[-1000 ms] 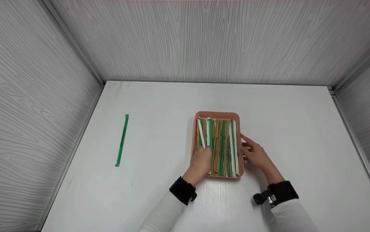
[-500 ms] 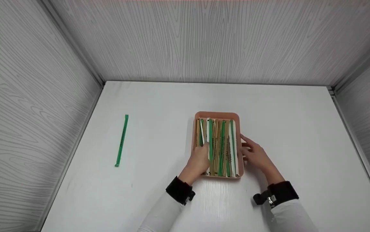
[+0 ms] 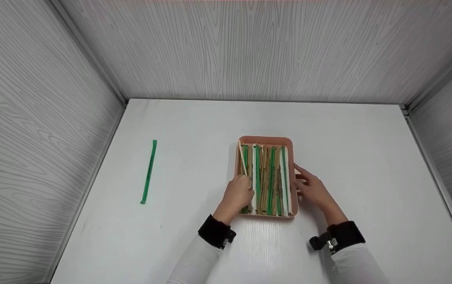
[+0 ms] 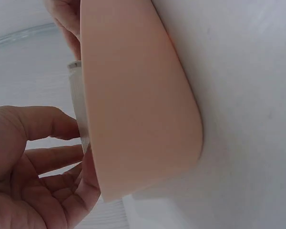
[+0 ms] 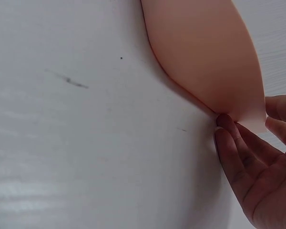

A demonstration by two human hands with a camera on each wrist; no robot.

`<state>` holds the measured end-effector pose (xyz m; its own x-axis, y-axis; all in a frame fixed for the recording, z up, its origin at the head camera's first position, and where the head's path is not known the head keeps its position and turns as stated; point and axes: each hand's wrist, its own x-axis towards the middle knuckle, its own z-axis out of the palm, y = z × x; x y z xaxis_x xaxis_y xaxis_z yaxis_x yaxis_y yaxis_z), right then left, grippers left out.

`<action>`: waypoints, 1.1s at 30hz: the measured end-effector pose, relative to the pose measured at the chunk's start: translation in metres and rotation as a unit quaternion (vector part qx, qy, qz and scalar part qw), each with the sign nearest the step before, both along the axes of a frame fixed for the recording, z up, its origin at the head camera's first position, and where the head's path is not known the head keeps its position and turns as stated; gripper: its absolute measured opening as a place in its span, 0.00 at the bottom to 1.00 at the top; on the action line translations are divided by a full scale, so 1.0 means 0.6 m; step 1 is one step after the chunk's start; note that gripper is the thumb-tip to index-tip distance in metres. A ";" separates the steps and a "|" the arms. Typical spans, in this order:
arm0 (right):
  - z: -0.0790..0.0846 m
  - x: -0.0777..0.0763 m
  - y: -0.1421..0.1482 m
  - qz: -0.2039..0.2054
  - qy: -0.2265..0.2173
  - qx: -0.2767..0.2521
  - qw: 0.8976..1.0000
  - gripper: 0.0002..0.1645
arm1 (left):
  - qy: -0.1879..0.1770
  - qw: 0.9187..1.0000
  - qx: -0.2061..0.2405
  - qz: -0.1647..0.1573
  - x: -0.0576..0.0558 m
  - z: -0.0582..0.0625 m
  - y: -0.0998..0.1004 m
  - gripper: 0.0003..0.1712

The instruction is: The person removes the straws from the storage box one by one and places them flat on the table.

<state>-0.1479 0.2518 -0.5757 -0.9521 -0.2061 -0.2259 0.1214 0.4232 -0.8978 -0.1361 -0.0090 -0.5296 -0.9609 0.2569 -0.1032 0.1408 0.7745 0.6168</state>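
A pinkish-orange tray [image 3: 265, 140] holds several long, thin wrapped sticks [image 3: 272, 181] in white, green and brown, lying lengthwise side by side. My left hand [image 3: 238, 192] is over the tray's left part and pinches a pale wrapped stick [image 3: 242, 157]. That stick slants, its far end near the tray's upper left corner. In the left wrist view, a pale stick [image 4: 78, 98] stands between the fingers and the tray wall. Against the tray's right wall, my right hand [image 3: 315, 192] touches with its fingers spread; its fingertips [image 5: 224, 136] meet the lower outside of the wall.
A single green wrapped stick [image 3: 149, 172] lies apart on the white table [image 3: 194, 130], left of the tray. Grey wood-grained panels [image 3: 226, 51] enclose the table at the back and both sides.
My left hand has shifted left and slightly back toward me. The pale stick's far end has moved left to the tray's left side. My right hand and the tray stay put.
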 end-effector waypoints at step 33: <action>0.048 0.014 -0.022 0.017 -0.009 -0.015 1.000 0.35 | 0.038 0.957 -0.037 0.287 -0.007 0.020 -0.301 0.17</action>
<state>-0.1397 0.2388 -0.5471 -0.9402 -0.2452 -0.2365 0.1240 0.4002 -0.9080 -0.1404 -0.1898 -0.5176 -0.9472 -0.3197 -0.0258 -0.2782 0.7787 0.5624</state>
